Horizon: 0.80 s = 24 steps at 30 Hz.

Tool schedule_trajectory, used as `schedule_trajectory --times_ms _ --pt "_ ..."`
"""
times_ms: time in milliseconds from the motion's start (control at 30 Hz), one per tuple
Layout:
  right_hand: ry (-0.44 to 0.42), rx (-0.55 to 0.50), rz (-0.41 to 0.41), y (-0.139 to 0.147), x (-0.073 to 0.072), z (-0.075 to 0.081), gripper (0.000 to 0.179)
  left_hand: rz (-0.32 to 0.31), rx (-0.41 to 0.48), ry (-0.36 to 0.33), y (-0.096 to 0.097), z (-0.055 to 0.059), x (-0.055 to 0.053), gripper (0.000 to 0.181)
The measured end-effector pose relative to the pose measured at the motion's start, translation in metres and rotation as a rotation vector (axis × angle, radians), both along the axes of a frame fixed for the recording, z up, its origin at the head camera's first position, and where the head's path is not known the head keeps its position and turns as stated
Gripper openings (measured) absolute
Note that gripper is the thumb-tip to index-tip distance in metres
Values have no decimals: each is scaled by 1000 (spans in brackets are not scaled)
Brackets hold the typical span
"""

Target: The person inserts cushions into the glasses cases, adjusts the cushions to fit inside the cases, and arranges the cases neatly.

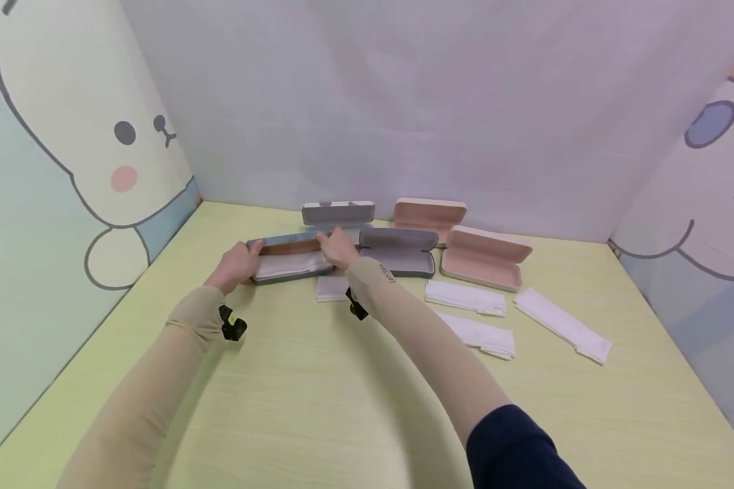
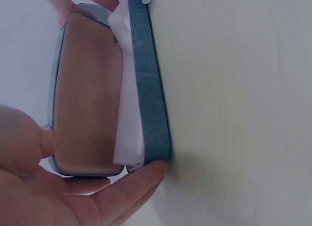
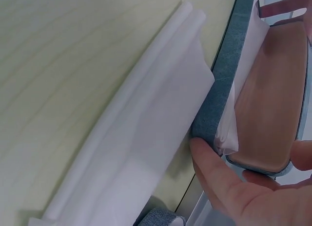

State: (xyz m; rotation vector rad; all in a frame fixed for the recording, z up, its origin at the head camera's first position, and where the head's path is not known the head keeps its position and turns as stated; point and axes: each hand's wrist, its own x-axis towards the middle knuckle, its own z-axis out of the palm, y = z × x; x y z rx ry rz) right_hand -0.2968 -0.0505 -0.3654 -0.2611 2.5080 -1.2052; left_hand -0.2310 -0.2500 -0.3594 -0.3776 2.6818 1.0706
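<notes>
teal glasses case [image 2: 150,89], lid partly open, held at both ends
left hand [image 1: 235,266] and right hand [image 1: 340,248] each grip one end, thumb at the lid, fingers at the base, likely to keep it steady and level; folded white cloth [image 1: 295,263] lies lengthwise inside, seemingly to suit the long base, and the case sits left of the open grey case [image 1: 397,261]

I could see two grey cases [image 1: 397,261] and two pink cases [image 1: 482,263] standing open near the far edge of the worktop [image 1: 342,401]. Four folded white cloths [image 1: 465,297] lay in front of them, the rightmost slanting toward the near right corner. A pale sheet [image 1: 404,102] rose behind the far edge; cartoon panels [image 1: 55,156] flanked the sides.
</notes>
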Motion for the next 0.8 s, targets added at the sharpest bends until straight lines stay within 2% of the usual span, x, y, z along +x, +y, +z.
schedule_trajectory --times_ms 133,300,433,633,800 --pt "-18 -2 23 0 1 1 59 -17 19 -7 -1 2 1 70" --pt "-19 37 57 0 0 -1 35 -44 19 11 -3 3 3 61" --pt "-12 42 72 2 0 -3 31 -59 31 12 -5 2 4 57" --pt "-2 31 102 7 7 -3 56 -77 43 -14 -5 2 5 60" --pt "44 94 147 8 9 -5 56 -93 8 -12 -6 3 7 60"
